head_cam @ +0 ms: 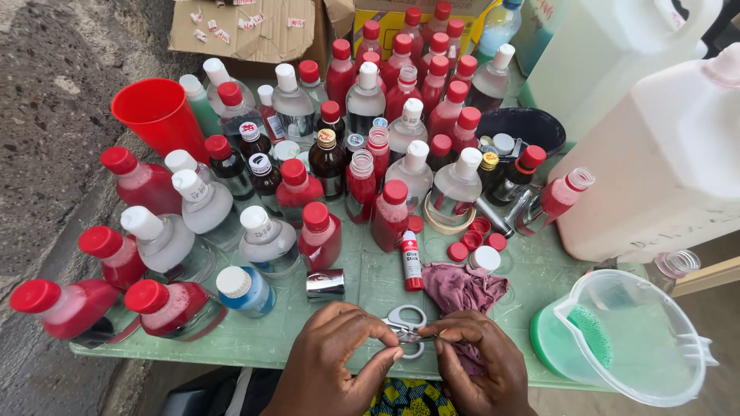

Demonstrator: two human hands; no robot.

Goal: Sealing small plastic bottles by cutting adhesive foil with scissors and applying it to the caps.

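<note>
A single head-worn camera looks steeply down and forward from above the person's own hands. The left hand [339, 354] and right hand [478, 358] sit close at the bottom centre of the frame, cut off at the wrists. The pale green table [532, 277] fills the middle ground at near range. The view reaches only as far as a cardboard box [247, 31] at the top edge. The rough ground [46, 115] runs down the left side.
</note>
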